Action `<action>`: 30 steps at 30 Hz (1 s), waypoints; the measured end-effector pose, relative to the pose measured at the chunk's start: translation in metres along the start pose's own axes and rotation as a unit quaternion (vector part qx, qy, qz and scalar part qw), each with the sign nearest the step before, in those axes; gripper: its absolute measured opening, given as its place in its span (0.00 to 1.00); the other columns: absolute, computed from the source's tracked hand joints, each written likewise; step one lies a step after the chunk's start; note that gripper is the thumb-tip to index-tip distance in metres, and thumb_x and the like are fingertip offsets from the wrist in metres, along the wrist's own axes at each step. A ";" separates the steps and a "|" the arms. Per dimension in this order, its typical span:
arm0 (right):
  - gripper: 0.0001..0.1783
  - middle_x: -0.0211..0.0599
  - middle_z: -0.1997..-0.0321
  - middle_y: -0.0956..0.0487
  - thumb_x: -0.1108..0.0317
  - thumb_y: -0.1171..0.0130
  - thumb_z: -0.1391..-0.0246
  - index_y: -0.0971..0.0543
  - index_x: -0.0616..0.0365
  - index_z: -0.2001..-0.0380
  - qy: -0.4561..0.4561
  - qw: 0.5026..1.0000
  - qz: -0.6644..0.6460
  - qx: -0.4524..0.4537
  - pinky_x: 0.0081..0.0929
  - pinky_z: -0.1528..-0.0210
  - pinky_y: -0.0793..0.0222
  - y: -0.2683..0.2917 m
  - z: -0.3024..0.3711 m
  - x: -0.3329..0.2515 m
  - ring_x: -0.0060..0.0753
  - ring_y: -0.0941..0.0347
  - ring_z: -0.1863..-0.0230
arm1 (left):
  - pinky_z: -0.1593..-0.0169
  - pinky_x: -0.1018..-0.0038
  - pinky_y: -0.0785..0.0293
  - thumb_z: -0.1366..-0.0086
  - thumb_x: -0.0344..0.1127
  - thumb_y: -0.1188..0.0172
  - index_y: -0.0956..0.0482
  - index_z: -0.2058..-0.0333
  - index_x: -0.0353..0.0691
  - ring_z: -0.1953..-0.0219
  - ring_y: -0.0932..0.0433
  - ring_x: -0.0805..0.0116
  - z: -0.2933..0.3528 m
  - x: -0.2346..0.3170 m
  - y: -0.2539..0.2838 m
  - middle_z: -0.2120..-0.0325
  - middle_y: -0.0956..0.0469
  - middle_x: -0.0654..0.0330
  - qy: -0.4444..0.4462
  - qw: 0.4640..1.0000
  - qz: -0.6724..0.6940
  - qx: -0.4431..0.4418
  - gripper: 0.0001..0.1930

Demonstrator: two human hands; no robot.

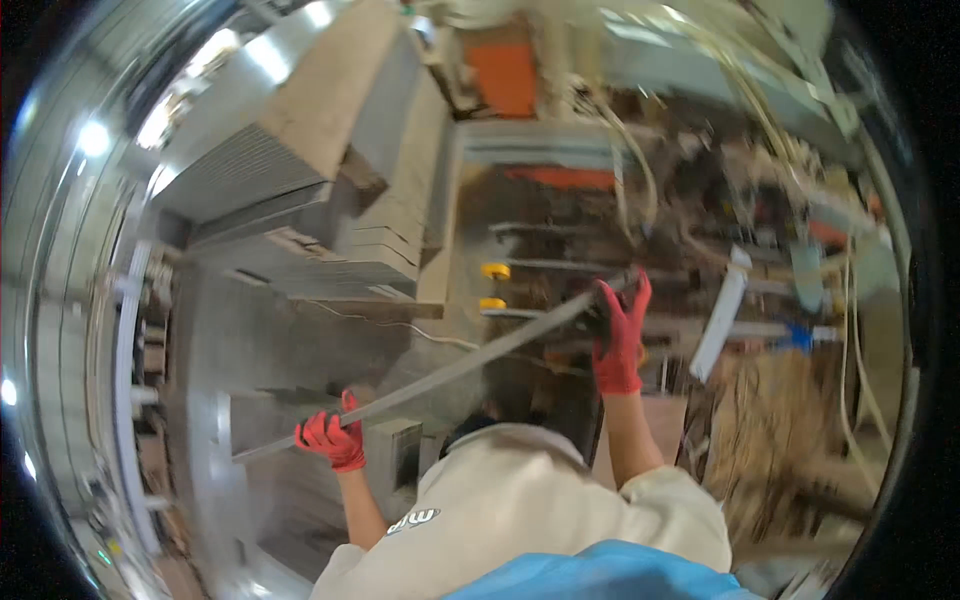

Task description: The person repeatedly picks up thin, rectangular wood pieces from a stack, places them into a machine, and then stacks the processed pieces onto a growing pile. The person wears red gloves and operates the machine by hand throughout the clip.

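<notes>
A long, thin grey strip (450,372) slants across in front of my body, its right end higher in the picture than its left. It may be a panel seen along its edge; I cannot tell. My left hand (333,436), in a red glove, is closed round it near its left end. Toward the other end my right hand (621,340), also red-gloved, grips it with the thumb and fingers on either side. Beyond my right hand lies a cluttered work area with metal rails (560,265) and two yellow round parts (494,271). The picture is blurred by motion.
Tall stacks of flat grey-brown panels (380,240) stand at the left. An off-white strip (720,314) leans at the right, near pale hoses (850,340) and a brown sheet (760,430). A thin cord (430,334) runs by the stack's base. Something orange (502,78) stands far off.
</notes>
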State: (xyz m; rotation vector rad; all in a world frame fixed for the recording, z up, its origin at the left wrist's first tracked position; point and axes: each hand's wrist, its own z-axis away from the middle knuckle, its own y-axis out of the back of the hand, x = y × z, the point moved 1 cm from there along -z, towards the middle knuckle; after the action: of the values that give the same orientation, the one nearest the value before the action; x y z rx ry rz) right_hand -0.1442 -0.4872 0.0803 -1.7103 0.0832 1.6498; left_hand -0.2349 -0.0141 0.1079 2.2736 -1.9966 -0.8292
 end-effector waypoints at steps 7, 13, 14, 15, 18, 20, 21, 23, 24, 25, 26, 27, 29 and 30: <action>0.24 0.37 0.44 0.25 0.55 0.44 0.30 0.33 0.48 0.35 -0.120 0.989 -0.089 -0.010 0.41 0.49 0.24 -0.068 -0.011 0.054 0.38 0.23 0.50 | 0.48 0.46 0.30 0.48 0.41 0.21 0.29 0.63 0.48 0.60 0.25 0.54 0.084 -0.117 0.119 0.66 0.25 0.61 0.042 0.988 -0.137 -0.050 0.23; 0.29 0.32 0.35 0.30 0.55 0.43 0.31 0.35 0.47 0.31 -0.098 0.957 0.133 -0.240 0.38 0.45 0.25 -0.142 0.048 0.080 0.32 0.28 0.43 | 0.45 0.53 0.32 0.68 0.43 0.23 0.22 0.61 0.46 0.54 0.23 0.49 0.212 -0.117 0.258 0.57 0.22 0.54 0.331 0.842 -0.123 -0.408 0.31; 0.30 0.34 0.35 0.30 0.56 0.42 0.32 0.36 0.46 0.30 -0.111 0.945 0.129 -0.280 0.40 0.46 0.24 -0.142 0.064 0.090 0.34 0.27 0.42 | 0.45 0.53 0.33 0.69 0.45 0.22 0.21 0.57 0.46 0.53 0.23 0.49 0.228 -0.108 0.274 0.57 0.21 0.54 0.335 0.862 -0.108 -0.364 0.34; 0.30 0.34 0.37 0.29 0.56 0.42 0.32 0.36 0.46 0.30 -0.126 0.930 0.150 -0.312 0.40 0.47 0.23 -0.156 0.096 0.088 0.34 0.26 0.44 | 0.44 0.53 0.33 0.67 0.48 0.22 0.21 0.54 0.47 0.52 0.23 0.49 0.260 -0.097 0.294 0.55 0.21 0.54 0.402 0.823 -0.081 -0.393 0.36; 0.27 0.34 0.40 0.26 0.56 0.42 0.31 0.32 0.47 0.33 -0.202 0.882 0.164 -0.393 0.39 0.50 0.22 -0.163 0.129 0.132 0.33 0.24 0.48 | 0.46 0.53 0.31 0.61 0.50 0.22 0.22 0.53 0.48 0.52 0.22 0.50 0.308 -0.026 0.335 0.56 0.19 0.55 0.581 0.674 -0.129 -0.439 0.34; 0.25 0.34 0.45 0.24 0.57 0.43 0.30 0.31 0.47 0.35 -0.189 0.862 0.203 -0.425 0.39 0.54 0.21 -0.167 0.159 0.167 0.33 0.23 0.52 | 0.48 0.54 0.28 0.58 0.51 0.22 0.22 0.52 0.47 0.52 0.20 0.50 0.346 0.003 0.353 0.56 0.18 0.55 0.699 0.576 -0.113 -0.408 0.33; 0.24 0.33 0.47 0.23 0.58 0.43 0.30 0.31 0.48 0.35 -0.192 0.850 0.214 -0.443 0.38 0.55 0.20 -0.180 0.176 0.178 0.33 0.22 0.53 | 0.49 0.54 0.27 0.57 0.51 0.22 0.22 0.52 0.47 0.52 0.20 0.50 0.351 0.016 0.356 0.57 0.18 0.55 0.754 0.526 -0.129 -0.372 0.33; 0.22 0.33 0.51 0.21 0.60 0.43 0.30 0.30 0.49 0.36 -0.187 0.837 0.228 -0.461 0.38 0.57 0.20 -0.190 0.221 0.194 0.34 0.21 0.56 | 0.51 0.55 0.25 0.55 0.52 0.23 0.22 0.51 0.45 0.53 0.19 0.48 0.370 0.026 0.363 0.58 0.17 0.54 0.838 0.432 -0.147 -0.299 0.33; 0.22 0.33 0.52 0.21 0.60 0.43 0.30 0.29 0.50 0.36 -0.191 0.826 0.236 -0.475 0.38 0.57 0.20 -0.193 0.230 0.202 0.34 0.21 0.57 | 0.51 0.55 0.24 0.55 0.52 0.23 0.22 0.51 0.45 0.53 0.19 0.48 0.379 0.028 0.364 0.57 0.17 0.54 0.851 0.405 -0.174 -0.286 0.33; 0.21 0.33 0.52 0.21 0.61 0.43 0.30 0.29 0.51 0.37 -0.195 0.815 0.241 -0.489 0.39 0.58 0.19 -0.197 0.241 0.211 0.33 0.21 0.57 | 0.51 0.55 0.23 0.54 0.52 0.23 0.23 0.50 0.44 0.53 0.18 0.47 0.394 0.026 0.365 0.57 0.17 0.53 0.862 0.379 -0.202 -0.270 0.33; 0.21 0.33 0.53 0.21 0.62 0.43 0.30 0.29 0.51 0.38 -0.198 0.805 0.247 -0.502 0.39 0.58 0.19 -0.202 0.251 0.218 0.33 0.20 0.58 | 0.52 0.55 0.23 0.53 0.52 0.23 0.23 0.50 0.44 0.53 0.18 0.46 0.410 0.025 0.365 0.57 0.17 0.52 0.871 0.353 -0.228 -0.255 0.34; 0.20 0.34 0.54 0.20 0.62 0.43 0.30 0.28 0.53 0.39 -0.231 0.786 0.260 -0.511 0.39 0.58 0.19 -0.220 0.295 0.190 0.33 0.20 0.58 | 0.50 0.54 0.23 0.52 0.51 0.24 0.24 0.48 0.43 0.51 0.19 0.46 0.426 0.021 0.369 0.56 0.17 0.51 0.865 0.355 -0.254 -0.249 0.34; 0.19 0.34 0.53 0.21 0.63 0.42 0.30 0.27 0.53 0.40 -0.245 0.778 0.266 -0.514 0.38 0.58 0.18 -0.214 0.290 0.219 0.32 0.20 0.57 | 0.49 0.53 0.23 0.50 0.51 0.25 0.25 0.48 0.42 0.50 0.19 0.45 0.458 0.002 0.378 0.55 0.17 0.50 0.867 0.316 -0.290 -0.253 0.34; 0.18 0.33 0.52 0.21 0.63 0.42 0.30 0.27 0.53 0.41 -0.250 0.777 0.272 -0.509 0.38 0.58 0.18 -0.213 0.298 0.223 0.32 0.20 0.56 | 0.49 0.53 0.24 0.50 0.51 0.25 0.25 0.47 0.42 0.50 0.19 0.45 0.473 -0.018 0.383 0.55 0.17 0.49 0.864 0.302 -0.307 -0.260 0.34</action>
State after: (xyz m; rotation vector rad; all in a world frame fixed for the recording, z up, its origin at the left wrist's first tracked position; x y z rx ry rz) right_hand -0.2440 -0.0752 0.0120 -1.9765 -0.7865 2.8783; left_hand -0.7707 0.0872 -0.1624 1.4540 0.2296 0.8611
